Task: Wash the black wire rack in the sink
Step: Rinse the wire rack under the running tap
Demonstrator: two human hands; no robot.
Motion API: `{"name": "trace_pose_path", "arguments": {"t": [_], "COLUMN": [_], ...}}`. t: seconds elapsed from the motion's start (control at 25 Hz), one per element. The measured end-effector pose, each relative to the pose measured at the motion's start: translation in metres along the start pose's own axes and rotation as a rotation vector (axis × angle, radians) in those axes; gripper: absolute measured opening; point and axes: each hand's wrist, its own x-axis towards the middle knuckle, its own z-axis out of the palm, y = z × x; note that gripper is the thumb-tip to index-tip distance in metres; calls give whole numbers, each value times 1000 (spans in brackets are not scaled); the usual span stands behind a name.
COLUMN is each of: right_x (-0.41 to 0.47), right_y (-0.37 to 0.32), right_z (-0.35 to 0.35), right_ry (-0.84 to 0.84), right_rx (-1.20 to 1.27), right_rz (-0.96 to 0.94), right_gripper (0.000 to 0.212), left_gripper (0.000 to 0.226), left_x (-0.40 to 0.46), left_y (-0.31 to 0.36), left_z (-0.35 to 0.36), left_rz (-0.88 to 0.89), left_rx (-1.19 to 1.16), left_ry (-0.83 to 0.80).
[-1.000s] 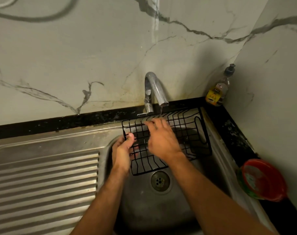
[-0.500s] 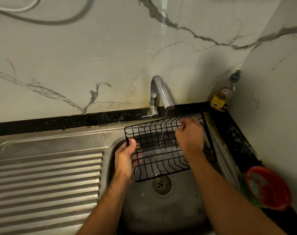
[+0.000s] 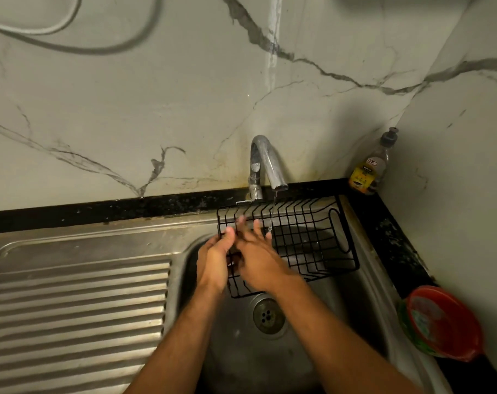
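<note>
Both hands are seen over the sink [image 3: 363, 280], side by side at the near-left end of the black wire rack [image 3: 304, 240]. That end is gripped by the left hand [image 3: 214, 265], its thumb hooked over the rim wire. The right hand [image 3: 258, 260] is laid across the rack's wires with fingers spread and fairly straight; their tips are blurred.

The rack is held tilted above the basin, its near corner just above the drain [image 3: 268, 315] and its far edge up against the back of the sink, below the tap [image 3: 262, 163]. A thin stream of water [image 3: 272, 211] is seen falling from the spout onto the wires just beside the right fingertips.

Left of the sink, the ribbed draining board [image 3: 76, 314] is stretched out. Right of the sink, a red bowl [image 3: 443, 322] is set on the dark worktop [image 3: 395, 245]. Farther back, in the corner beyond the sink, a bottle [image 3: 369, 166] with a yellow label is stood against the marbled wall [image 3: 128, 109].
</note>
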Motion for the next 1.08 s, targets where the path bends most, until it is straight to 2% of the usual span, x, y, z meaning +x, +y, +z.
{"name": "trace_pose_path", "arguments": {"t": [0.12,0.2,0.28,0.4,0.44,0.56,0.6,0.64,0.72,0.84,0.92,1.0,1.08], "right_x": [-13,-19,-21,-13,-7,10,14,14,11,4,2,-2,-6], "right_y": [4,-2,-8,-5,-3,0,0,-1,-1,16,32,43,54], "right_z": [-30,-39,-36,-42,-47,-65,-66,-64,-55,-67,-83,-96,-99], "right_ry": [-141,-174,-218,-286,-234,216,278,243,-36,-446,-544,-437,-103], "right_rx": [-52,-114,-57,226,319,733,877,985,1105,942,770,567,180], "right_rz": [-118,-180,-106,162,213,363,373,360,333,418,514,629,674], "right_gripper": [39,28,21,19,21,30,31,31,30,33,33,26,20], "left_gripper": [56,62,72,83,82,67,61,56,52,58,62,63,65], "left_x": [3,1,-1,-2,-3,-6,-7,-6,-3,-2,-4,-8,-8], "left_y": [-2,-5,-2,0,1,3,6,9,14,18,15,9,7], "left_z": [-9,-9,-5,-7,-8,-4,-1,2,2,-2,-2,-3,-5], "left_rz": [-50,-70,-65,-9,11,-48,-66,-67,-56,-92,-113,-110,-101], "left_rx": [-32,-51,-71,-47,-22,-34,-35,-15,39,40,30,13,-7], "left_ry": [43,38,12,-43,-60,-65,-48,-40,-66,-87,-64,-53,-30]}}
